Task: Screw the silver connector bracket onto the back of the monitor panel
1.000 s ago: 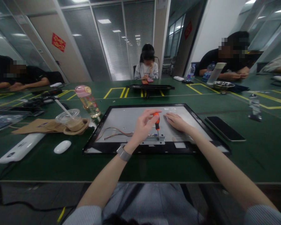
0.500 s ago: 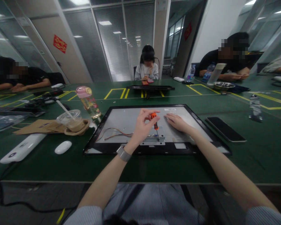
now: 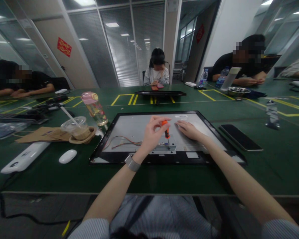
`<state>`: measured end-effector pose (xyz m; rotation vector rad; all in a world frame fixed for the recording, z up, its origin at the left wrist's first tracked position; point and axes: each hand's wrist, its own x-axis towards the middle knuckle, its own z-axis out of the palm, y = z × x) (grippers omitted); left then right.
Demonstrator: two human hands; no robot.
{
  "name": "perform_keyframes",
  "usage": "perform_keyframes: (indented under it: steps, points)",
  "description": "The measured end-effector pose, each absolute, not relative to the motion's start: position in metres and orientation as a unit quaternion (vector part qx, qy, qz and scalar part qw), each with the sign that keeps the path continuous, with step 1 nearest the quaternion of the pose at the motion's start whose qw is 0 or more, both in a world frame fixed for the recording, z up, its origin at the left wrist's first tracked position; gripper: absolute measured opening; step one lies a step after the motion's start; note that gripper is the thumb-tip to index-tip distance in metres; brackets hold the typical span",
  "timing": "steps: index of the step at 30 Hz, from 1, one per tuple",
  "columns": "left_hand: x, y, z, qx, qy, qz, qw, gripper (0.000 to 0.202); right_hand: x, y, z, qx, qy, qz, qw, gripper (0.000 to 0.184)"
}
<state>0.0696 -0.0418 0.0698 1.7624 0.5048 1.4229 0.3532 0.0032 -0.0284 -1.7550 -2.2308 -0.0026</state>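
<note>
1. far left: the mouse (image 3: 67, 156) lies on the table (image 3: 176, 181), and the cup (image 3: 77, 128) stands behind it. both appear slightly farther right than half a second ago, as does the rest of the left side; a small camera turn is the likely cause.
2. left part of the panel (image 3: 124, 122): the wires (image 3: 126, 140) lie loose across the grey back. no change in their lay is visible.
3. left hand (image 3: 151, 132): thumb and fingers are clamped on the orange handle of the screwdriver (image 3: 167, 133); one finger extends over the handle top. the grip matches the earlier frame closely.
4. screwdriver: tip down at the right end of the metal bracket (image 3: 173, 147), near the panel's near edge. the handle has just moved slightly right, reducing its leftward lean. the tip position appears unchanged, which suggests the tool is seated and being turned or steadied. the screw is too small to verify.
5. right hand (image 3: 188, 128): lies flat on the panel, right of the screwdriver, fingers extended and gripping nothing. position unchanged; it probably braces the panel.
6. right: the phone (image 3: 240, 137) lies beside the panel on the table, unmoved apart from the slight view shift.
</note>
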Motion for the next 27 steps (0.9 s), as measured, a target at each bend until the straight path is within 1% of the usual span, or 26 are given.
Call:
perform_keyframes:
  steps: [4, 10, 17, 23, 27]
  points:
    - [0.068, -0.0415, 0.0701, 0.695, 0.195, 0.56, 0.406, 0.021, 0.3542, 0.0026, -0.0288, -0.61, -0.777, 0.001, 0.152, 0.049]
    - [0.0684, -0.0396, 0.0689, 0.683, 0.164, 0.54, 0.464, 0.026, 0.3531, 0.0008, -0.0271, -0.614, -0.777, 0.003, 0.139, 0.05]
    - [0.0703, -0.0433, 0.0705, 0.685, 0.191, 0.552, 0.435, 0.02, 0.3506, 0.0, -0.0253, -0.621, -0.771, 0.01, 0.143, 0.049]
    - [0.0691, -0.0418, 0.0684, 0.677, 0.143, 0.526, 0.494, 0.031, 0.3514, -0.0001, -0.0261, -0.613, -0.776, 0.003, 0.148, 0.049]
    - [0.0693, -0.0428, 0.0701, 0.693, 0.18, 0.55, 0.43, 0.025, 0.3534, 0.0032, -0.029, -0.613, -0.776, 0.003, 0.151, 0.049]
